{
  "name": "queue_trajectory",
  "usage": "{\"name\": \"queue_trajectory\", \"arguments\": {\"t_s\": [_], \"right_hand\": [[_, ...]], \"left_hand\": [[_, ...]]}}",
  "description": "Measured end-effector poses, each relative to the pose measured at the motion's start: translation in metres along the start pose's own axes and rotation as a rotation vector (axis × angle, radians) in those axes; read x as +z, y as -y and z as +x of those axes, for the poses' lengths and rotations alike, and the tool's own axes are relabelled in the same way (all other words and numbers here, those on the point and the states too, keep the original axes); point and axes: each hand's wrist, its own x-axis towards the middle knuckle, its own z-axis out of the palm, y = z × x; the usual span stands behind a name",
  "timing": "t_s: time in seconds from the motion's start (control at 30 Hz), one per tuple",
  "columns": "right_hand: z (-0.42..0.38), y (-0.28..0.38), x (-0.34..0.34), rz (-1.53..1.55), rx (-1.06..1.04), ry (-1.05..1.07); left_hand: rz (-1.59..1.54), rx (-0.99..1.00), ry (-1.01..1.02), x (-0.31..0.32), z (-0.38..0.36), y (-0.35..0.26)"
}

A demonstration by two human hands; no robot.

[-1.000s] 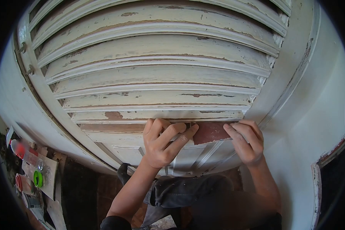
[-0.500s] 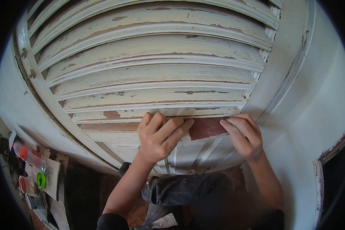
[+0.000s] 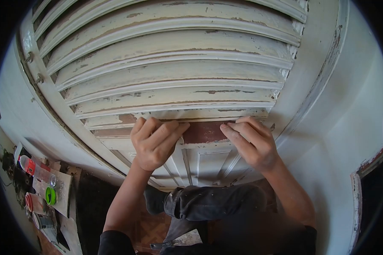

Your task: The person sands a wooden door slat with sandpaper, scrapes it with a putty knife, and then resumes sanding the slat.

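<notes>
A reddish-brown sheet of sandpaper point(image 3: 204, 133) stretches between my two hands along the lowest slat of a white louvred door point(image 3: 174, 96). My left hand point(image 3: 154, 144) pinches its left end, fingers bent over the slat's edge. At the other end, my right hand point(image 3: 252, 139) grips the sheet between thumb and fingers. The sheet's upper edge goes up to the slat, and how far it reaches in behind is hidden. Paint on the slats is worn, with brown bare patches point(image 3: 127, 118) and dark chips.
At the lower left, a clear bottle with a red label point(image 3: 30, 165), a jar with a green rim point(image 3: 50, 195) and other containers stand by a board point(image 3: 65, 191). My bent leg in dark trousers point(image 3: 212, 203) is below the door. A white wall point(image 3: 344, 123) rises on the right.
Both hands have slid left along the slat together with the sandpaper. The view has shifted slightly, so the door sits a little higher in it.
</notes>
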Motion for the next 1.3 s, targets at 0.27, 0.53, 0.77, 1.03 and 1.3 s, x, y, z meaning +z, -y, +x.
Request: {"name": "queue_trajectory", "arguments": {"t_s": [0.27,0.53,0.77,1.03,1.3], "right_hand": [[-0.029,-0.019,-0.043,-0.162,0.105,0.067],[0.012,0.012,0.010,-0.035,-0.003,0.018],[-0.010,-0.010,-0.017,-0.050,0.016,0.041],[-0.026,-0.017,-0.040,-0.197,0.130,0.050],[0.007,0.012,0.023,0.037,0.020,-0.053]], "left_hand": [[-0.180,0.040,-0.133,0.046,0.028,-0.035],[-0.054,0.032,-0.042,-0.003,-0.012,0.016],[-0.145,0.041,-0.047,0.021,0.010,-0.007],[-0.220,0.109,-0.159,0.050,0.026,-0.033],[-0.013,0.068,0.035,-0.016,0.000,0.021]]}}
